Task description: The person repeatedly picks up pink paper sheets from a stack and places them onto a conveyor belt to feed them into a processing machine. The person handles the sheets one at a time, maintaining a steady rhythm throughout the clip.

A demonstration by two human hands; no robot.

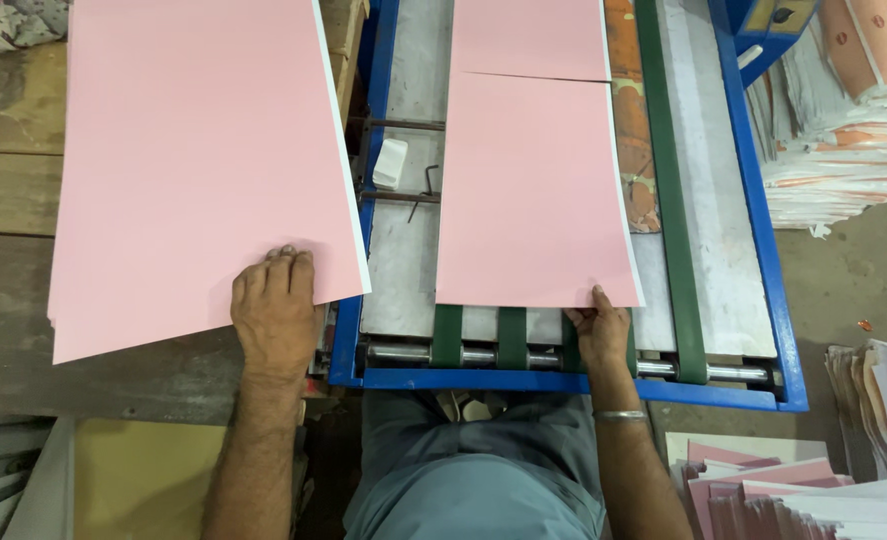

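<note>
Right now the right hand point(602, 330) pinches the near corner of a pink sheet point(534, 190) lying on the blue feeder bed point(764, 300), just above the green belts point(511, 338) & rollers; fingers could get nipped, or the sheet skew. Left hand point(276, 305) lies flat, open, on the pink stack point(194, 160) on the wooden surface point(4, 190); top sheets may slide off w/ a push.

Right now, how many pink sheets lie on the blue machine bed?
2: near sheet, its corner under the right hand; far sheet beyond it. More may be hidden.
</note>
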